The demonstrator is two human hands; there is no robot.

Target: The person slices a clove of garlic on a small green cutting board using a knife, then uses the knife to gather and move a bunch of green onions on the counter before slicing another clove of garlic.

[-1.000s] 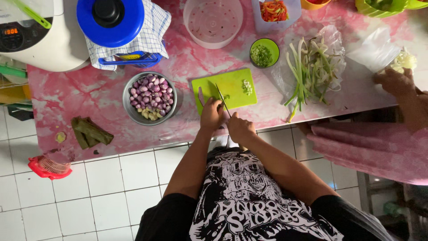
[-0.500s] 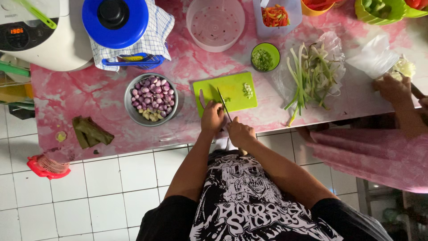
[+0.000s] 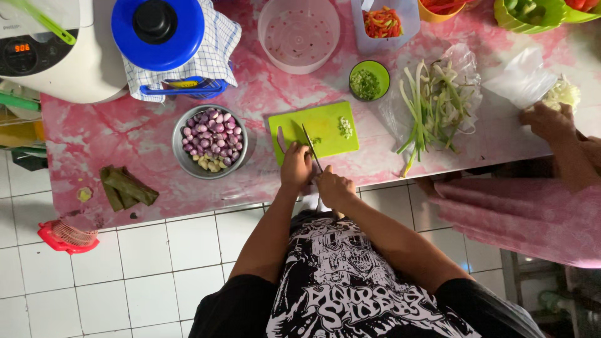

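**Workstation layout at the cutting board**

Well to the left of the left hand (image 3: 295, 168), a white cooker (image 3: 56, 56) and a blue-lidded container (image 3: 158, 32) on a checked cloth (image 3: 216, 53) stand at the far edge of the pink marbled counter (image 3: 125, 134), out of the working zone. Folded green leaves (image 3: 128, 188) lie near the front edge, set aside. A metal bowl (image 3: 210, 142) of purple shallots and peeled garlic sits just left of the left hand, within easy reach as stock for cutting.

The green cutting board (image 3: 325, 122) lies directly ahead of both hands, square to the body. The left hand rests at the board's near edge, fingers curled narrow beside the blade; whether it pins any piece cannot be told. The right hand (image 3: 335, 188) is closed around the handle of the knife (image 3: 311, 147), the blade pointing away over the board. A small heap of chopped greens (image 3: 345, 127) lies on the board ahead and right of the right hand, pushed clear of the cutting line.

Ahead of the right hand, a small green bowl (image 3: 369, 80) collects chopped greens. Further right, long spring onions (image 3: 432, 106) lie on a clear plastic bag (image 3: 463, 69), which serves as a liner. Far right, another person's hand (image 3: 548, 122) rests on the counter beside a pale vegetable (image 3: 563, 94).
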